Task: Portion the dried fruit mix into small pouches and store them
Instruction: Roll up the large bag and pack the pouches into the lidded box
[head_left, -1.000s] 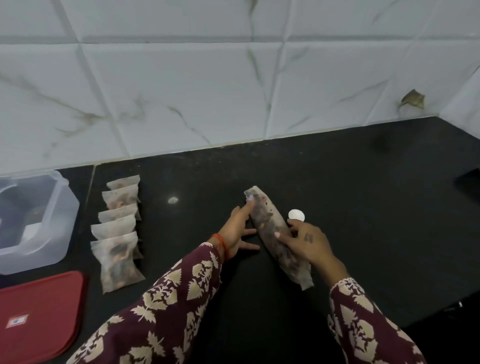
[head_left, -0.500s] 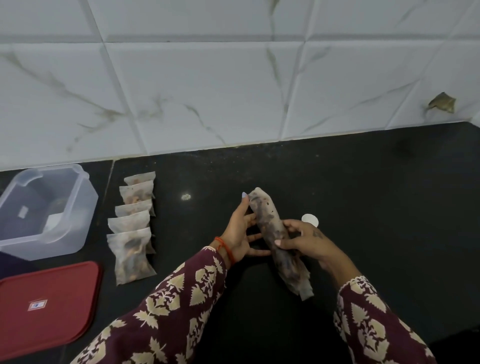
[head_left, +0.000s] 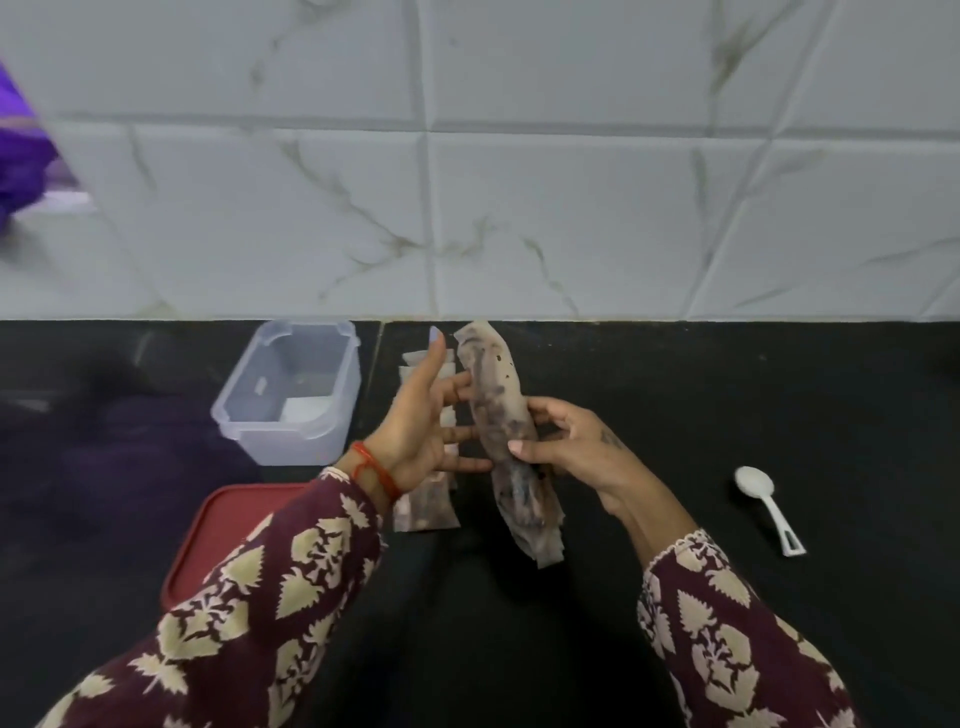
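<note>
A long rolled-up bag of dried fruit mix (head_left: 498, 415) is held above the black counter (head_left: 727, 395). My right hand (head_left: 571, 447) grips its middle, thumb over the front. My left hand (head_left: 423, 421) has straight, spread fingers whose tips touch the roll's left side. Behind my left hand lies a row of small filled pouches (head_left: 426, 512), mostly hidden; only the nearest one shows well. A clear plastic storage box (head_left: 291, 395) stands open to the left, with its red lid (head_left: 218, 545) lying nearer, partly under my left sleeve.
A white plastic spoon (head_left: 769, 509) lies on the counter to the right. A marbled white tile wall (head_left: 519, 208) runs along the back. Something purple (head_left: 21, 150) shows at the far left edge, and a dark blurred shape (head_left: 104, 431) lies left of the box.
The rolled bag has been lifted off the counter and is held between both hands. The view has swung left, so the box, lid and pouches now sit nearer the middle and the spoon shows fully.
</note>
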